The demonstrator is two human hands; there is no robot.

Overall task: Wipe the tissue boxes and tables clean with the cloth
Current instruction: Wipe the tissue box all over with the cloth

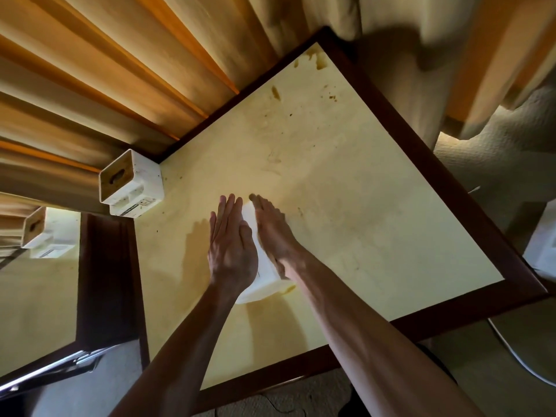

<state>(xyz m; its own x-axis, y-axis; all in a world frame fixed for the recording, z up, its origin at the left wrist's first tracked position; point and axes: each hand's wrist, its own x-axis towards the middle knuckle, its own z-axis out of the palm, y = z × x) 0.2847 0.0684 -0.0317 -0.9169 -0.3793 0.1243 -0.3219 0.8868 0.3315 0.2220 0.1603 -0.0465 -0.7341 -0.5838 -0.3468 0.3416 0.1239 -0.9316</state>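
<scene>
No text, brand, number or sign is legible in the head view. A dark strip label (129, 209) lies on the lower front face of the white tissue box (132, 183) at about 9 o'clock on the table (361, 191); its characters are too small and blurred to read. A small square marking (146, 202) just beside that strip, toward 3 o'clock, is equally unreadable. On the second tissue box (49, 233), at the left edge of the view on the neighbouring table (36, 296), a faint label (51, 252) shows no decipherable characters.
</scene>
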